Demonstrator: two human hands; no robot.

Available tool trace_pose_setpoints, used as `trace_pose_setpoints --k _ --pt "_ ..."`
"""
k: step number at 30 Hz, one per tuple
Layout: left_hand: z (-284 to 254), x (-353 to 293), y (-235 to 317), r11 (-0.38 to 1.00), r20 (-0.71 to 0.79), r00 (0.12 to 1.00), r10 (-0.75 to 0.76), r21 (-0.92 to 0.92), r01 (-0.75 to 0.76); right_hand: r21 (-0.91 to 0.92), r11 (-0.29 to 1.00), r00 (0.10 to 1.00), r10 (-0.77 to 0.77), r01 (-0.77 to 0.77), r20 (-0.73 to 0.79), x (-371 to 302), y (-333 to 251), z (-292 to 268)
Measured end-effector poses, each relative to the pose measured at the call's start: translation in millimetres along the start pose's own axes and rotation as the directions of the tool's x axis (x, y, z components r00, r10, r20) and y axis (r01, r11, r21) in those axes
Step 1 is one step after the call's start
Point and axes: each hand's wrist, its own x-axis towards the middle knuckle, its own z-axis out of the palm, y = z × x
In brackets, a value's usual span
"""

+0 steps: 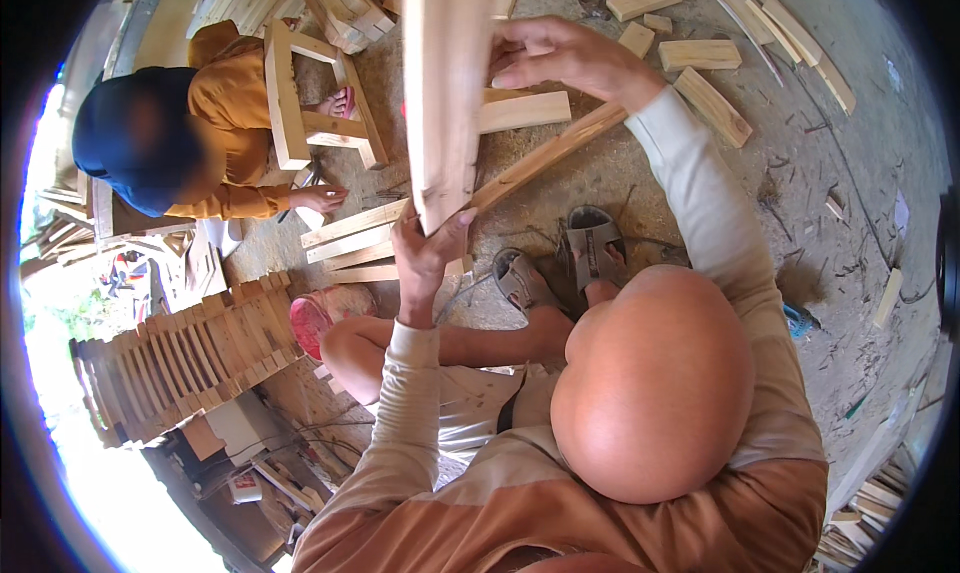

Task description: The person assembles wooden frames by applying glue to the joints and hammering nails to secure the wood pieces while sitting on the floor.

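Note:
A long pale wooden plank (440, 93) rises from my lap toward the top edge of the view. My left hand (430, 248) grips its near end, thumb on the front face. Higher up, my right hand (555, 58) closes on the plank's right edge; its fingertips are partly hidden behind the wood. A thinner wooden strip (555, 153) slants from behind the plank by my left hand to my right wrist. Whether it is joined to the plank, I cannot tell. Beyond the plank, a short wooden block (525, 112) lies on the floor.
At the left a co-worker in orange sleeves reaches a hand (320, 197) to the floor beside a wooden frame (285, 98). Slatted wooden pieces (190, 358) stand in a row at lower left. Offcuts (700, 55) lie at upper right; a cable (850, 168) crosses there. My sandalled feet (597, 243) are below.

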Motion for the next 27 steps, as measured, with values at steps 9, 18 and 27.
trace_pose_setpoints --k 9,18,27 --pt "-27 -35 10 0.974 -0.084 0.984 -0.158 -0.179 0.141 -0.939 -0.117 0.944 0.032 -0.322 -0.328 -2 260 4" --pt "-9 -25 34 0.983 0.058 0.985 -0.161 -0.084 0.166 -0.888 0.325 0.788 -0.426 -0.325 -0.445 -64 119 27" --pt "34 19 68 0.972 0.217 0.972 -0.091 -0.192 0.134 -0.857 0.358 0.738 -0.448 -0.370 -0.505 -165 16 75"
